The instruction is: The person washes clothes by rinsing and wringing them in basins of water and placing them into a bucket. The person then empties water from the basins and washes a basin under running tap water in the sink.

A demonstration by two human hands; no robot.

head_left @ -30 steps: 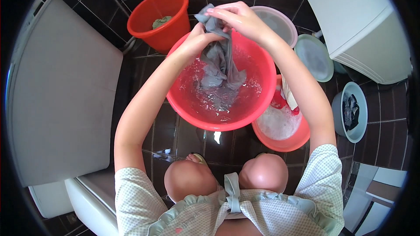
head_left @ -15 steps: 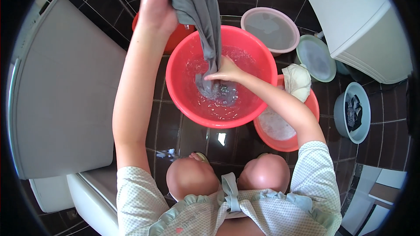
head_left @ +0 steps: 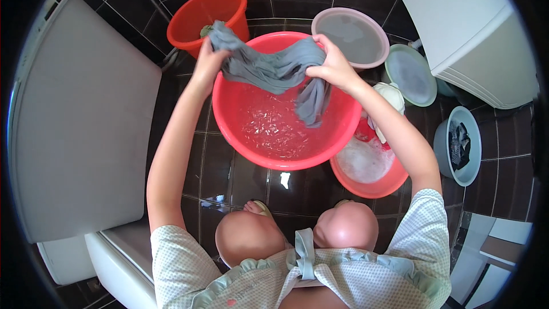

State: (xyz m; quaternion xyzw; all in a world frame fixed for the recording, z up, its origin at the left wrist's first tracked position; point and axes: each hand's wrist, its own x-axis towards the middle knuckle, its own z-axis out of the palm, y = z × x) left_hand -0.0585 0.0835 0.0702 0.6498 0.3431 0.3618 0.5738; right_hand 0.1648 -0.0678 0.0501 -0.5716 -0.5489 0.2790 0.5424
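Observation:
A wet grey garment [head_left: 269, 67] stretches between my two hands above a large red basin [head_left: 231, 131] of water. My left hand [head_left: 210, 63] grips one end near the basin's upper left rim. That end reaches over towards an orange-red bucket [head_left: 200, 14], where a bit of greenish cloth shows. My right hand [head_left: 334, 66] is closed round the other end by the upper right rim. From it a loose tail of the garment hangs down into the basin; whether it touches the water I cannot tell.
At right, a smaller red basin [head_left: 374, 186] holds suds, with white cloth [head_left: 390, 98] at its edge. Beyond are a pink-rimmed basin [head_left: 374, 60] of cloudy water, a pale green basin [head_left: 412, 74] and a blue basin [head_left: 469, 174] with dark clothes. White appliance-like bodies flank the dark tiled floor.
My left hand has come down from high up, lowering the garment. My right hand has risen out of the basin to the upper right, and the garment now spans sideways between both hands.

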